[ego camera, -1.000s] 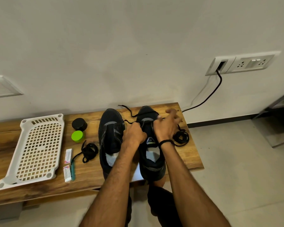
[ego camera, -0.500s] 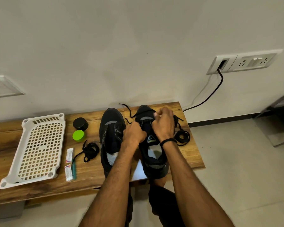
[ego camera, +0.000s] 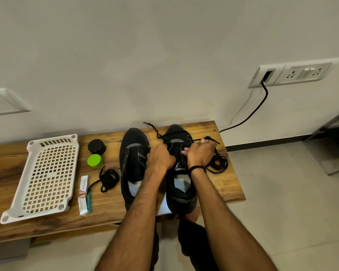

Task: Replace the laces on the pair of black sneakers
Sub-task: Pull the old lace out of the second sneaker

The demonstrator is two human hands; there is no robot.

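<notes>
1. centre frame: one black sneaker (ego camera: 176,131) sits on the bench (ego camera: 229,182), eyelets up for threading.
2. left hand (ego camera: 160,157) clenches its lace (ego camera: 152,127), likely for tension.
3. right hand (ego camera: 201,153) pinches the other end.

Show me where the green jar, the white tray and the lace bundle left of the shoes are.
green jar (ego camera: 95,160), head view, middle of its lid.
white tray (ego camera: 53,138), head view, far rim.
lace bundle (ego camera: 109,178), head view, middle of the coil.
</notes>
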